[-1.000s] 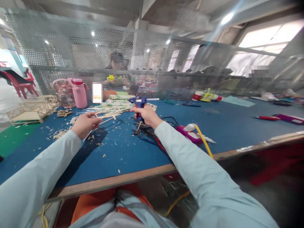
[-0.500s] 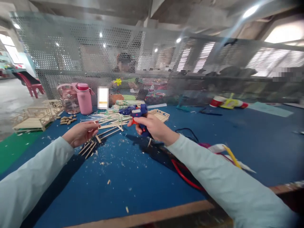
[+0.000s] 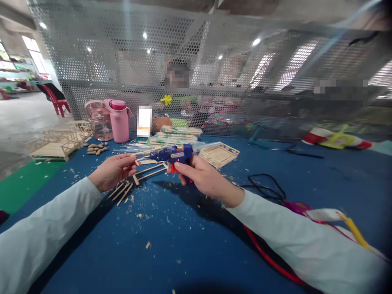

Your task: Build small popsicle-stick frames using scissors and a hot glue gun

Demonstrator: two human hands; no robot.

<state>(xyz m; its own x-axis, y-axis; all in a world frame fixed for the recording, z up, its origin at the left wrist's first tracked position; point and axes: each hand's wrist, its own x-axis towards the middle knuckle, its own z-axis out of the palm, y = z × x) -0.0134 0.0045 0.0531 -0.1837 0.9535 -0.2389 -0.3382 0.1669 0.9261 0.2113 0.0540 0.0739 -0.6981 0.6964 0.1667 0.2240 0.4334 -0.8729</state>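
My right hand (image 3: 203, 173) is wrapped round the handle of a blue hot glue gun (image 3: 180, 155), a finger at its red trigger. The gun's nozzle points left and sits close to the fingertips of my left hand (image 3: 114, 171). Pinched in those fingertips is a thin wooden stick (image 3: 137, 162); I cannot tell whether the nozzle touches it. Just beyond and below the gun lies a small wooden stick frame (image 3: 150, 173). Several loose short sticks (image 3: 121, 192) rest on the blue table (image 3: 137, 257) below my left hand.
Wooden stick models (image 3: 55, 149) stand at left by a peanut pile (image 3: 97, 148), a pink bottle (image 3: 119, 124) and a clear jug (image 3: 101, 124). Bundled sticks (image 3: 180, 132) and a wooden tray (image 3: 219, 155) lie behind the gun. Black cable (image 3: 269, 185) trails right. A perforated screen (image 3: 128, 61) borders the back.
The glue gun's nozzle has come closer to the stick in my left hand. The camera view has turned left and tilted down, so the table things appear further right.
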